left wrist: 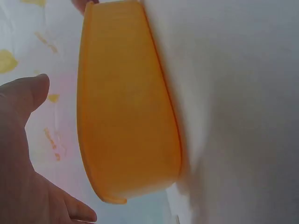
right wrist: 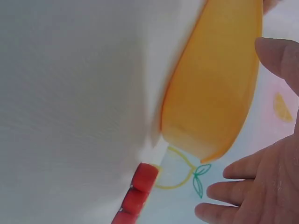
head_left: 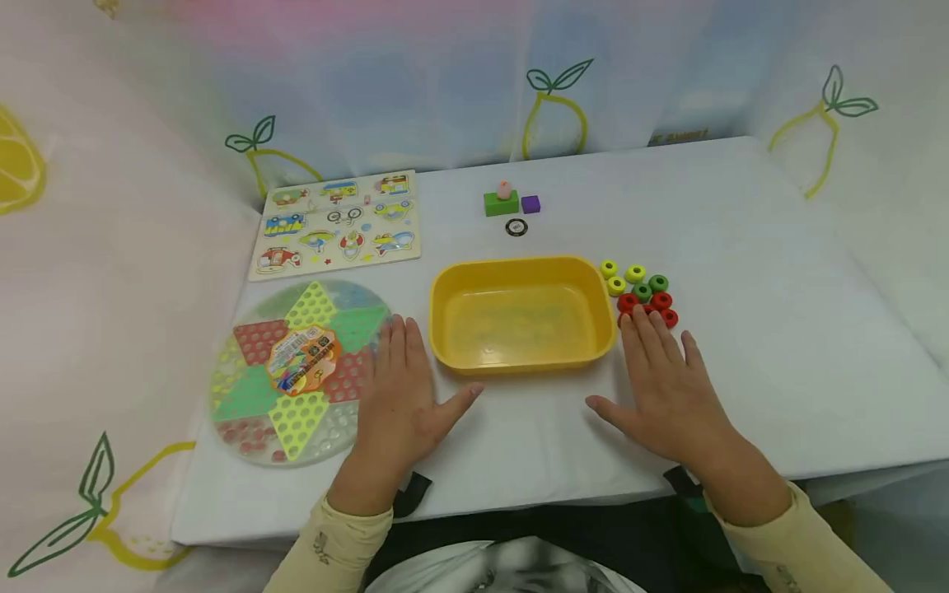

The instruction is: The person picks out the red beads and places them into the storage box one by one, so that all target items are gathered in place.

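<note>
A yellow plastic basin (head_left: 522,362) stands on the white table between my two hands, with nothing visible inside. My left hand (head_left: 404,403) is to its left with straight fingers and the thumb spread, by the right edge of a round Chinese checkers board (head_left: 252,395). On the other side, my right hand (head_left: 667,395) has its fingers straight and thumb out, just in front of several red beads (head_left: 661,301). Green beads (head_left: 658,283) and yellow beads (head_left: 635,273) lie behind the red ones. Both wrist views show the basin's side apart from the hands.
A wooden vehicle puzzle board (head_left: 337,226) lies at the back left. Behind the basin are a green block (head_left: 501,204) with a small pinkish piece (head_left: 504,189) on top, a purple block (head_left: 530,204) and a black-rimmed round chip (head_left: 516,226). A printed curtain (head_left: 445,91) hangs behind the table.
</note>
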`<state>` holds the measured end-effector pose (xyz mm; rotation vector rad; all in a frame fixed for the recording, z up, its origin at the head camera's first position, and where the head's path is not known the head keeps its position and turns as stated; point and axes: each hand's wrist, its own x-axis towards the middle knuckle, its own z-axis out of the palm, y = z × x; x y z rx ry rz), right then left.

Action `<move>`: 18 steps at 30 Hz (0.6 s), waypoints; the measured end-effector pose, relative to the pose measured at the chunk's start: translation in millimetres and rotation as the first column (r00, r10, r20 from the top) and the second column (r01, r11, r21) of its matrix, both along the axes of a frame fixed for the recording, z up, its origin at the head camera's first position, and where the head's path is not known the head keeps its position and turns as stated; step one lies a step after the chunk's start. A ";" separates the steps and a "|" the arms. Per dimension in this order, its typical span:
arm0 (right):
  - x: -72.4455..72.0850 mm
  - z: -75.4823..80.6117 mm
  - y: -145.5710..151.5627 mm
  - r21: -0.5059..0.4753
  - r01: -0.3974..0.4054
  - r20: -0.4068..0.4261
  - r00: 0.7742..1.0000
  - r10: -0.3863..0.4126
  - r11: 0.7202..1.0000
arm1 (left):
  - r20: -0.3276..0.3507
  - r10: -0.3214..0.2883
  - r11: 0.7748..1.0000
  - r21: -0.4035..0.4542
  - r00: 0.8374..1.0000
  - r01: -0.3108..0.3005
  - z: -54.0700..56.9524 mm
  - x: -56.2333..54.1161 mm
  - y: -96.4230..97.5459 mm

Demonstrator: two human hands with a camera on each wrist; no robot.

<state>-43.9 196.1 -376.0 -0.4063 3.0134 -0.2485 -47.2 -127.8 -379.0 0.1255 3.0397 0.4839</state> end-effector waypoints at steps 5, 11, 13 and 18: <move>-4.9 3.5 -0.4 -0.017 0.003 0.010 1.000 -0.003 1.000 | -0.033 -0.036 0.999 0.001 0.999 0.036 0.2 -16.2 8.3; -6.6 8.6 5.6 -0.029 0.042 0.084 0.996 -0.040 0.999 | 0.040 -0.023 1.000 -0.006 0.999 0.023 -3.9 -27.4 14.4; -7.9 9.6 7.6 -0.030 0.046 0.093 0.995 -0.043 0.998 | 0.055 -0.017 1.000 -0.004 0.998 0.017 -5.0 -28.0 13.2; -12.6 10.0 10.3 -0.027 0.047 0.098 0.994 -0.044 0.999 | 0.061 -0.017 1.000 0.001 0.998 0.016 -4.5 -29.4 11.9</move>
